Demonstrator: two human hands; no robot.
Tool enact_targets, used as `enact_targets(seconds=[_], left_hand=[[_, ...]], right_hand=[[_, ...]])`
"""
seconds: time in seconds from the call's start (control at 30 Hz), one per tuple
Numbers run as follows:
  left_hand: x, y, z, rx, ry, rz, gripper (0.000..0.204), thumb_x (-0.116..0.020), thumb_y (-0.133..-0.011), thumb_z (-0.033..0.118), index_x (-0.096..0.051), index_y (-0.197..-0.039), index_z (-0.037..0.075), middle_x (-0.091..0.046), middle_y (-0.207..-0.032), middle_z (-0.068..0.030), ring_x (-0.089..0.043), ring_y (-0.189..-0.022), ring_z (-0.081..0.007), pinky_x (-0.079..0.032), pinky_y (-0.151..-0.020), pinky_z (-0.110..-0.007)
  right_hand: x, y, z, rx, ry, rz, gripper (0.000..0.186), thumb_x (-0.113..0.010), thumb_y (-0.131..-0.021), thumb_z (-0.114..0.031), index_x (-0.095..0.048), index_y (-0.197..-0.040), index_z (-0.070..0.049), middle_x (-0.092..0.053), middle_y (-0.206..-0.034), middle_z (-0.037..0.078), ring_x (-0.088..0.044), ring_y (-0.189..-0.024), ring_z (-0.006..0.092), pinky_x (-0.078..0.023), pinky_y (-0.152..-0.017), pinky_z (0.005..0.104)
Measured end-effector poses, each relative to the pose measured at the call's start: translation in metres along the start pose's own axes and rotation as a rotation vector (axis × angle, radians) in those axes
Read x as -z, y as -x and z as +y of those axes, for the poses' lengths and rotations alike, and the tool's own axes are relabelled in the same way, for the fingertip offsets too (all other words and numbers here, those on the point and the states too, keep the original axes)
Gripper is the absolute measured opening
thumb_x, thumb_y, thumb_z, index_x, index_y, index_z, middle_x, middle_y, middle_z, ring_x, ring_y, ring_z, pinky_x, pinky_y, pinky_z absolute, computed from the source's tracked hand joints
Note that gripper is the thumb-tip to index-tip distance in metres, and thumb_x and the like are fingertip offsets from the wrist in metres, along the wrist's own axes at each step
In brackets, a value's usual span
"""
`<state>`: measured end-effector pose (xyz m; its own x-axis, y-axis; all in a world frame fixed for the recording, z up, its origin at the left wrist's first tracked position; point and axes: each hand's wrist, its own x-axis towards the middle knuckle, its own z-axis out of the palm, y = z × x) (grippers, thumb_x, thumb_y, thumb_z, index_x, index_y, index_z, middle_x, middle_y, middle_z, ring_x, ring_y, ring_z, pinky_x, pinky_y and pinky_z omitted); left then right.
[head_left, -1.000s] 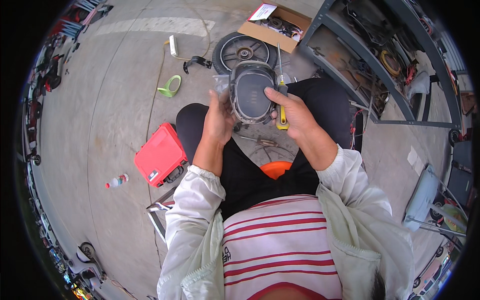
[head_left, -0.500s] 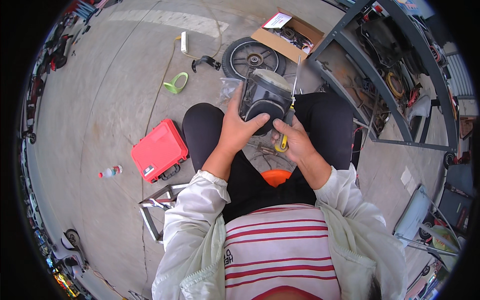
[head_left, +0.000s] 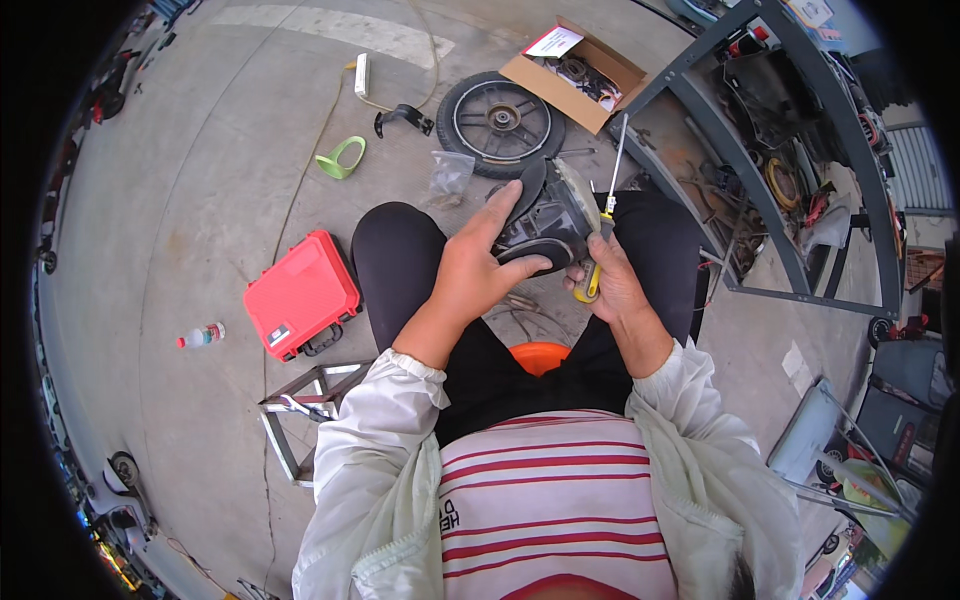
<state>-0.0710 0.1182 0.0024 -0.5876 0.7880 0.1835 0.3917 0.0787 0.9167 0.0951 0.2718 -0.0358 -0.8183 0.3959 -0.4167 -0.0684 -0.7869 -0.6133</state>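
Between my knees is a black headlight unit (head_left: 548, 222) with a pale, dusty lens facing up and to the right. My left hand (head_left: 468, 268) grips its left side, fingers along the far edge and thumb across the near rounded part. My right hand (head_left: 624, 285) closes around the yellow-and-black handle of a long screwdriver (head_left: 607, 212), whose shaft points up and away. The right hand is close against the unit's right side; its fingertips are partly hidden. Beyond the unit, a clear plastic bag (head_left: 452, 172) lies on the floor.
A spoked wheel with tyre (head_left: 462, 128), a cardboard box of parts (head_left: 555, 92) and a grey metal rack (head_left: 735, 180) stand ahead. Left are a red case (head_left: 300, 290), a metal frame (head_left: 285, 445), a bottle (head_left: 203, 335) and a green ring-shaped part (head_left: 330, 167). Something orange (head_left: 540, 356) sits between my thighs.
The headlight unit has tilted and turned to the right in my left hand, baring the plastic bag behind it. My right hand has shifted slightly right with the screwdriver.
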Motion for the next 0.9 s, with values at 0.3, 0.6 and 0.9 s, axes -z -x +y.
enact_targets(seconds=[0.3,0.6,0.9], left_hand=[[0.004,0.0,-0.003,-0.043,-0.075,-0.009,0.094,-0.092,-0.07,0.023,-0.048,-0.151,0.005,-0.059,-0.142,-0.0231,-0.058,-0.132,-0.0365,-0.046,-0.108,-0.039],[0.006,0.003,-0.001,0.05,-0.146,-0.05,0.093,-0.092,-0.072,0.025,-0.048,-0.151,0.003,-0.064,-0.134,-0.0251,-0.066,-0.123,-0.0342,-0.052,-0.1,-0.038],[0.003,0.005,0.002,0.051,-0.151,-0.05,0.089,-0.091,-0.074,0.026,-0.05,-0.147,-0.003,-0.066,-0.13,-0.0275,-0.069,-0.118,-0.0335,-0.054,-0.097,-0.037]], right_hand=[[-0.016,0.003,-0.012,0.025,0.218,-0.007,0.101,-0.084,-0.082,-0.015,-0.022,-0.161,-0.019,-0.064,-0.108,0.005,-0.063,-0.062,0.0135,-0.058,-0.055,0.0304],[-0.03,0.006,-0.011,0.092,0.327,0.075,0.093,-0.085,-0.082,-0.015,-0.032,-0.157,-0.004,-0.064,-0.113,0.005,-0.063,-0.072,0.0103,-0.054,-0.053,0.0232],[-0.022,0.004,-0.01,0.078,0.278,0.016,0.095,-0.084,-0.081,-0.012,-0.03,-0.159,-0.004,-0.064,-0.119,0.006,-0.064,-0.085,0.0104,-0.053,-0.056,0.0212]])
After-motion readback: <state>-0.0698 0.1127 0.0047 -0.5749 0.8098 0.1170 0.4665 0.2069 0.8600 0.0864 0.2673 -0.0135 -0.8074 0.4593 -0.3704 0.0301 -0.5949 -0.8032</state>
